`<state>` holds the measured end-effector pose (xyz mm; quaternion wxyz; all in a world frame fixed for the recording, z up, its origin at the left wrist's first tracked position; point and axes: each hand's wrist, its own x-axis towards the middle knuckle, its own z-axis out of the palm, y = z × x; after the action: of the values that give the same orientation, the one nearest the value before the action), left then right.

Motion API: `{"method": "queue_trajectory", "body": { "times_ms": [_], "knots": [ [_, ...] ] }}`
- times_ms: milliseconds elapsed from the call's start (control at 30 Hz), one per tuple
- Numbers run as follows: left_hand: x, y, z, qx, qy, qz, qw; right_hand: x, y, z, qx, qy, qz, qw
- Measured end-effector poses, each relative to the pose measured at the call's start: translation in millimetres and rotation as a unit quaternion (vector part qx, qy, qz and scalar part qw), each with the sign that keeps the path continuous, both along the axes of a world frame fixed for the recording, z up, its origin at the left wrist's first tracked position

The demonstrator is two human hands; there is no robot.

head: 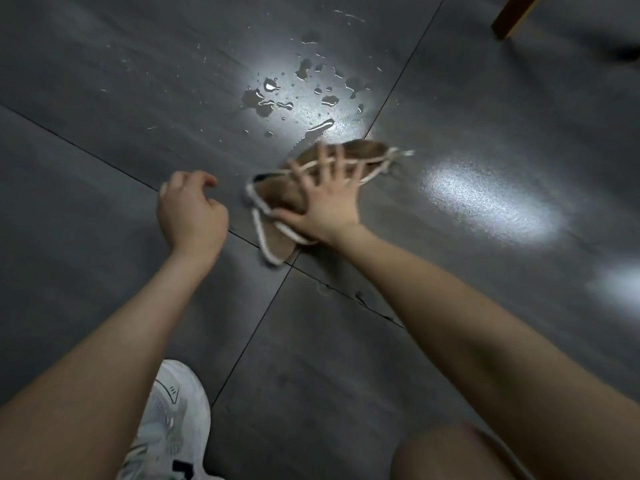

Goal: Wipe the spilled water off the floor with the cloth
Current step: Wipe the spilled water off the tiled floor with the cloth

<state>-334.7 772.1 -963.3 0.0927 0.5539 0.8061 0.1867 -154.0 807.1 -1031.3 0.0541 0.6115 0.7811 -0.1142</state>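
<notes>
A brown cloth (360, 152) with a white border lies crumpled on the dark grey floor tiles. My right hand (325, 199) presses flat on it, fingers spread and blurred by motion. Spilled water (294, 95) lies in several puddles and droplets just beyond the cloth, under a bright light reflection; a wet streak (317, 131) touches the cloth's far edge. My left hand (190, 209) hovers left of the cloth, fingers loosely curled, holding nothing.
A wooden furniture leg (512, 19) stands at the top right. My white sneaker (169, 424) is at the bottom left and my knee (457, 455) at the bottom right. Tile joints cross under the cloth.
</notes>
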Motion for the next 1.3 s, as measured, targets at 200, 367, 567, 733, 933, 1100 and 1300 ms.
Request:
{"method": "queue_trajectory", "body": {
  "times_ms": [200,367,567,733,933,1100,1300],
  "knots": [
    [9,-3,9,-0.028,0.037,-0.036,0.998,26,-122,-8,0.036,0.026,0.3,0.953],
    [38,5,10,-0.118,0.097,-0.179,0.972,207,-131,-6,0.023,-0.021,0.027,0.999],
    [74,44,42,-0.131,0.24,-0.496,0.824,236,-119,13,-0.078,-0.064,-0.198,0.975],
    [77,79,75,-0.105,0.292,-0.558,0.77,236,-96,41,-0.179,-0.036,-0.203,0.962],
    [48,107,53,-0.083,0.144,-0.478,0.862,188,-42,103,-0.056,0.137,-0.281,0.948],
    [-3,137,32,-0.057,0.005,-0.348,0.936,146,18,140,-0.06,0.059,-0.202,0.976],
    [-51,164,25,-0.026,-0.033,-0.23,0.972,121,86,134,-0.106,-0.035,-0.157,0.981]
  ]
}}
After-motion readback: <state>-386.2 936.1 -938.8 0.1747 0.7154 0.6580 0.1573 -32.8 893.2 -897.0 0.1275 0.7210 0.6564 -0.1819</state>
